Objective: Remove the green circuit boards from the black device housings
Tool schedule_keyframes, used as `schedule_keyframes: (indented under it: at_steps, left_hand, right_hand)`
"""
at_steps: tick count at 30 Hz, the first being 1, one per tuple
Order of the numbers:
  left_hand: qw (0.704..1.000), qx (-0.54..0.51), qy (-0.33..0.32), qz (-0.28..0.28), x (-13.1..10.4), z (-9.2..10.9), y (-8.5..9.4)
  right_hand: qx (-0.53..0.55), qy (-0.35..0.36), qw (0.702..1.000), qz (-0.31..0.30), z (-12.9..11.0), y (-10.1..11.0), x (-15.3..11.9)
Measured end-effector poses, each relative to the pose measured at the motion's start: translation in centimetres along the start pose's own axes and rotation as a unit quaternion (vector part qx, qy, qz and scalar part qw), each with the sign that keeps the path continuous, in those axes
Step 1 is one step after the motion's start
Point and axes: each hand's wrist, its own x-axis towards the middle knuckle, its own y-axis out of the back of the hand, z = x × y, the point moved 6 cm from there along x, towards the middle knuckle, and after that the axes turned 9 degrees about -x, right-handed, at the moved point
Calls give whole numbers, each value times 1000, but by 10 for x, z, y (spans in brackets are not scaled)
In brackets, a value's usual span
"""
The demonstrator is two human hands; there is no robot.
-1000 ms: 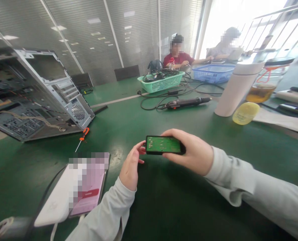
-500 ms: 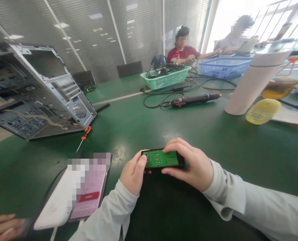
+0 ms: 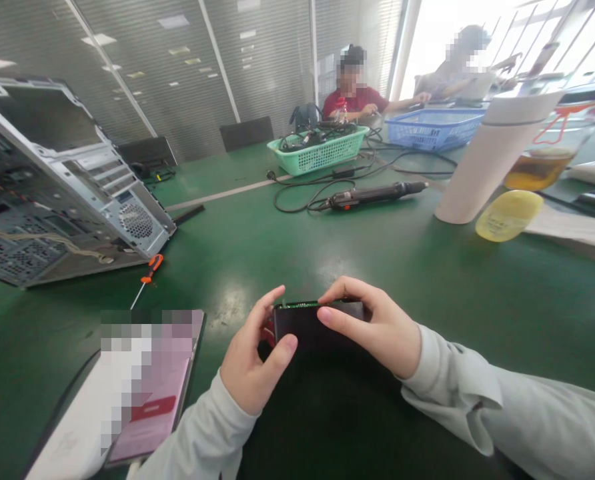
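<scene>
A black case (image 3: 302,328) with a green circuit board showing along its top edge is held upright over the green table. My right hand (image 3: 377,327) grips its right end, thumb on the near face and fingers at the top edge. My left hand (image 3: 257,353) is at the left end, its thumb against the lower near face and its index finger raised; the other fingers are partly hidden behind the case. Left of my hands lie a phone with a pink screen (image 3: 152,407) and a white device (image 3: 77,420), partly pixelated.
An open computer case (image 3: 102,200) stands at the left, with an orange screwdriver (image 3: 152,267) beside it. Farther back are a black electric screwdriver (image 3: 372,195), a green basket (image 3: 322,155), a blue basket (image 3: 432,130), a pale bottle (image 3: 492,160), a yellow object (image 3: 510,217) and two people.
The black case has tilted up, so its dark side now faces me instead of the board. My left fingers have spread. The view has shifted, and another hand at the lower left is gone.
</scene>
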Motion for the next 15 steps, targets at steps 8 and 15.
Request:
schedule_keyframes:
  at_steps: [8,15]
  left_hand:
    - [993,-64,-102,-4,-3,14,3]
    - [992,-118,-35,14,-2,0,5]
  right_hand:
    - [300,-302,881,-208,19,-35,-16]
    - [368,-354,793,-332,11,-48,-28]
